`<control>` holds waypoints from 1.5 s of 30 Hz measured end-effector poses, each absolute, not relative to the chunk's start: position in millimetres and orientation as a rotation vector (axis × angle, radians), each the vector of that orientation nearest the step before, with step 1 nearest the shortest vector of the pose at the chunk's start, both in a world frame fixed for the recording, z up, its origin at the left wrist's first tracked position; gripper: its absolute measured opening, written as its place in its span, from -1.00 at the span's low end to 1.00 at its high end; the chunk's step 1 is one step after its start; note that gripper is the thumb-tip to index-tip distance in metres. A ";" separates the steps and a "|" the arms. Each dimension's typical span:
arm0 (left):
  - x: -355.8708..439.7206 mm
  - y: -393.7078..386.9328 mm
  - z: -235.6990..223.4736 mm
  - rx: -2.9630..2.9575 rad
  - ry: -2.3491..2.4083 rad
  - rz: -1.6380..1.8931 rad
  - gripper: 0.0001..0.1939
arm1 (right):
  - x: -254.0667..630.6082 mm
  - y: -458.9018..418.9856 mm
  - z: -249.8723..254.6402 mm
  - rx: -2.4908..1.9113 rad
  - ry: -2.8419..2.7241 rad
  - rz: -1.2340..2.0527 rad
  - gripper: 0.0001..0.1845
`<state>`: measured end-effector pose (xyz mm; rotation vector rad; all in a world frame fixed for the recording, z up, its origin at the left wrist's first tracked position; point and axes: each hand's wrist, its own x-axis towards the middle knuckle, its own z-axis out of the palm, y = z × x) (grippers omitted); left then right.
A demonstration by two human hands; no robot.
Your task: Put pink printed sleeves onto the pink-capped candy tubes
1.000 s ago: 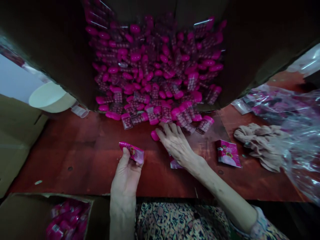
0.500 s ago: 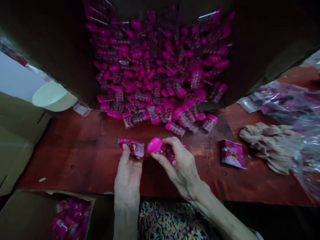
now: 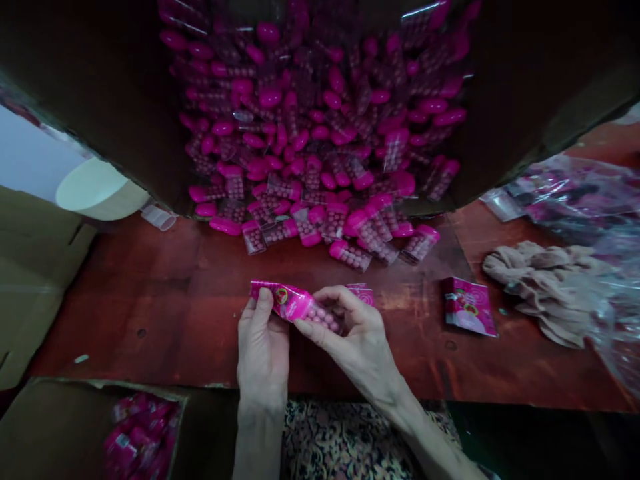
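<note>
Well, in the head view the left hand (image 3: 263, 350) pinches a pink printed foil sachet (image 3: 283, 300) in a narrow grip between thumb and fingers. The right hand (image 3: 353, 333) holds a clear bead pack (image 3: 324, 319) just as narrowly, its beaded end showing at the sachet's mouth. A second sachet (image 3: 363, 294) lies just beyond the right hand. Right of the held sachet, well apart, a third sachet (image 3: 469, 307) rests flat on the reddish wooden bench (image 3: 150, 300), near a beige cloth (image 3: 545, 293) and a plastic bag (image 3: 585, 200). Above the held sachet, a strip of wood separates it from loose packs (image 3: 320, 227) spilling from a cardboard box (image 3: 85, 113). Below it, both wrists cross the bench's front edge.
</note>
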<state>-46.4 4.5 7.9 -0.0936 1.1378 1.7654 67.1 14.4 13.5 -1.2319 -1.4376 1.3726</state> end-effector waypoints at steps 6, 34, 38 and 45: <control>-39.4 5.1 9.1 -0.003 1.133 1.795 -0.86 | 71.2 17.7 10.5 -1.215 -1.249 1.465 -0.76; -39.5 4.9 10.6 0.214 1.146 1.710 -0.69 | 47.2 -4.2 2.0 -1.211 -0.916 1.336 -0.76; -43.2 4.5 9.8 0.248 1.144 1.711 -0.70 | 49.1 -2.9 2.6 -1.206 -0.930 1.321 -0.75; -41.0 3.4 9.6 0.248 1.078 1.623 -0.64 | 52.0 -1.9 -5.2 -1.246 -1.221 1.053 -0.75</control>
